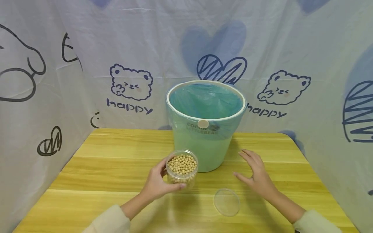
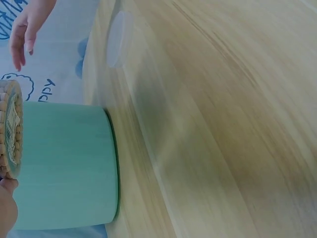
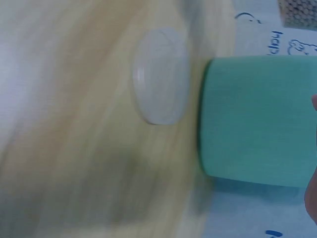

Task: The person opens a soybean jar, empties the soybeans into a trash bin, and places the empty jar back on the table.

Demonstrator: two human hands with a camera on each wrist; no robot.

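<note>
My left hand (image 1: 158,184) grips a clear round jar (image 1: 189,183) around its side, thumb across the front. Soybeans (image 1: 182,164) fill the jar, and its top is uncovered. In the left wrist view the jar's base (image 2: 13,129) shows, raised above the table, with a label on it. My right hand (image 1: 257,176) hovers over the table at the right with nothing in it, thumb and fingers spread apart. Below and left of that hand, a clear round lid (image 1: 226,202) lies flat on the wood.
A green bin (image 1: 204,149) stands behind the jar, lined with a translucent blue bag (image 1: 233,100) folded over its white rim. The wooden table (image 1: 122,171) ends at a white printed cloth (image 1: 131,38) hanging behind it and along both sides.
</note>
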